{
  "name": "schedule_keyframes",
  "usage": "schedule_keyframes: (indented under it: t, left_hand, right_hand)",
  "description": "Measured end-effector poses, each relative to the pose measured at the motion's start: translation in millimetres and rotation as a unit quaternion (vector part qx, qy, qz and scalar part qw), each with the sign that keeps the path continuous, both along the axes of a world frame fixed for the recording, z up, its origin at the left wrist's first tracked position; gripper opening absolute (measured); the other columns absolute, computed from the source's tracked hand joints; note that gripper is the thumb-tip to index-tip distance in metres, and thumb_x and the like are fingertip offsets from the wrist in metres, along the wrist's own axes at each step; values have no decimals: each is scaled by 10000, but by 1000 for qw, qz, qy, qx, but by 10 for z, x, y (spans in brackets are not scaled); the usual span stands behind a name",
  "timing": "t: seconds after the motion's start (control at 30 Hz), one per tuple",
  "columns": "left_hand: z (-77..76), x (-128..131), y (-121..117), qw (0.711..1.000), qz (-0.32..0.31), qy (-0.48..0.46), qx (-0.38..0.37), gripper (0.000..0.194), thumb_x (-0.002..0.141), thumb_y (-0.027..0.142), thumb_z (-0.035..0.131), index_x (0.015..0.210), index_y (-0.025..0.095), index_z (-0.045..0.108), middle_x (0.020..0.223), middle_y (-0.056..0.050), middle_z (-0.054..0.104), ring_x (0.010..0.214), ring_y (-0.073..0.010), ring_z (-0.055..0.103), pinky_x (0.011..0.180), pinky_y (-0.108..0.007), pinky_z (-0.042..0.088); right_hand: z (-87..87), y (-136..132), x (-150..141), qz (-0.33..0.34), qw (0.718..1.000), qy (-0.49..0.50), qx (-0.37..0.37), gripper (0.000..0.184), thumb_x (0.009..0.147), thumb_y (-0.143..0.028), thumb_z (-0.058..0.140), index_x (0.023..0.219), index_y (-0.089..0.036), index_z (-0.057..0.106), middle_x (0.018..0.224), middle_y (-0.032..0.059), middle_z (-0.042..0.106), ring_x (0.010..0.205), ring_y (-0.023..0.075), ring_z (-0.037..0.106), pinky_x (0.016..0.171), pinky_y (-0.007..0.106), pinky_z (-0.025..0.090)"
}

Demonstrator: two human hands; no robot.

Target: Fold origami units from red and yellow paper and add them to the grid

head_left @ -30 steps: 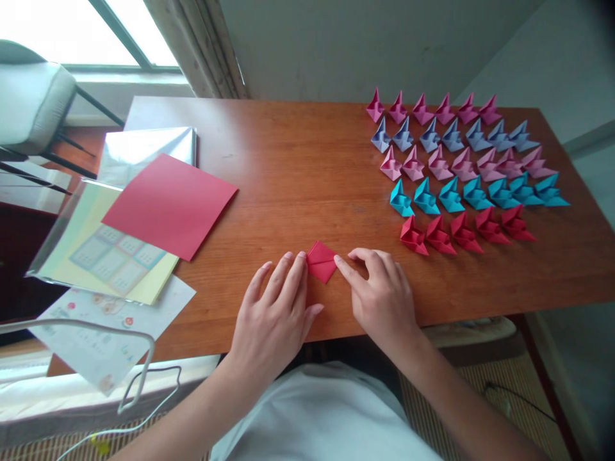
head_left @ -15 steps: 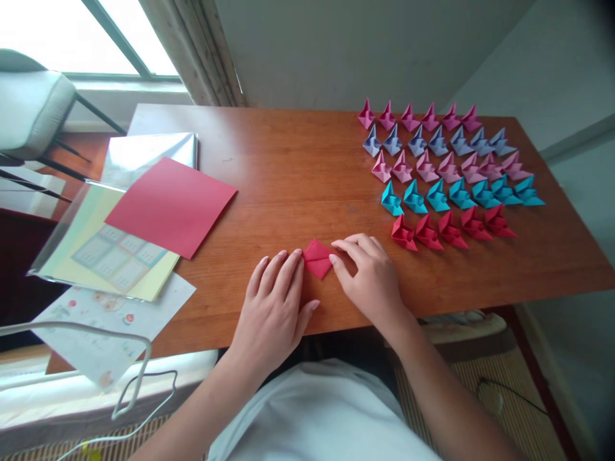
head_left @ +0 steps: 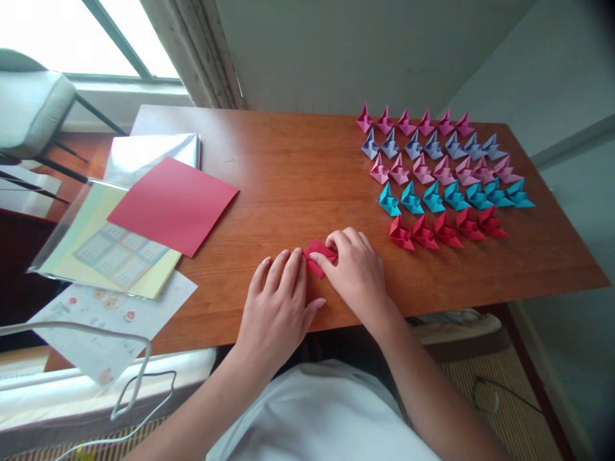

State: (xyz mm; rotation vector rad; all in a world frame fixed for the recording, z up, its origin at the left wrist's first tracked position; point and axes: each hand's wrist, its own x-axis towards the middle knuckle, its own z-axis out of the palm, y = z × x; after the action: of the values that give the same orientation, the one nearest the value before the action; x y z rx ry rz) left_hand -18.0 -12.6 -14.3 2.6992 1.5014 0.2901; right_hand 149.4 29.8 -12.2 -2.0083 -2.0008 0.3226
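Note:
A small folded piece of red paper lies on the wooden table in front of me, its shape roughly a diamond. My left hand rests flat at its left corner, fingers stretched out and index fingertip touching the paper's edge. From the right, my right hand pinches the paper, the thumb lying on top and the bent index finger at the right edge. Part of the paper is hidden under the right thumb and fingers.
Rows of folded paper boats in red, turquoise, pink, lilac and magenta stand at the right. A red sheet lies over a plastic packet of yellow paper and a printed sheet at the left.
My right hand has moved left over the folded paper, its thumb shifting from the right corner onto the middle. The left hand stays nearly in place.

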Motion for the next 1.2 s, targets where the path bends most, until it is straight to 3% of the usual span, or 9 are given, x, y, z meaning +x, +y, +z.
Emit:
schedule_keyframes:
  t: [0.4, 0.87, 1.07, 1.13, 1.2]
  left_hand:
    - [42, 66, -17, 1000, 8, -4, -14, 703, 980, 460, 497, 1508, 4, 398, 1565, -233, 427, 1440, -380, 412, 1190, -524, 312]
    - [8, 42, 54, 999, -15, -34, -19, 679, 948, 508, 555, 1437, 39, 508, 1519, -237, 486, 1400, -386, 450, 1169, -532, 355]
    - [-11, 64, 57, 997, 13, -70, -20, 551, 961, 334, 536, 1445, 72, 492, 1523, -204, 475, 1376, -358, 447, 1157, -501, 380]
    - [-6, 90, 50, 997, 16, -76, -21, 534, 960, 311, 535, 1443, 88, 493, 1528, -193, 472, 1370, -351, 446, 1149, -498, 389]
    - [1, 115, 48, 997, 19, -77, -18, 507, 958, 297, 532, 1426, 102, 511, 1520, -184, 483, 1358, -352, 454, 1137, -497, 397]
  right_hand:
    - [32, -9, 122, 16, 999, 26, -14, 130, 897, -306, 695, 841, -227, 608, 923, 37, 668, 935, 236, 627, 754, 337, 463]
    - [33, 11, 124, 19, 999, 28, -15, 153, 891, -296, 697, 814, -228, 584, 886, 40, 652, 902, 238, 610, 749, 354, 467]
    - [5, -61, 69, 25, 997, 72, 9, 105, 903, -200, 649, 815, -227, 598, 941, 51, 641, 923, 231, 602, 829, 356, 482]
    - [-2, -83, 37, 11, 997, 70, 21, 30, 911, -212, 631, 887, -226, 620, 973, 68, 649, 955, 247, 601, 845, 371, 485]
    - [-6, -88, 13, -7, 998, 64, 26, 85, 910, -245, 638, 989, -215, 626, 1015, 85, 661, 992, 266, 602, 860, 387, 489]
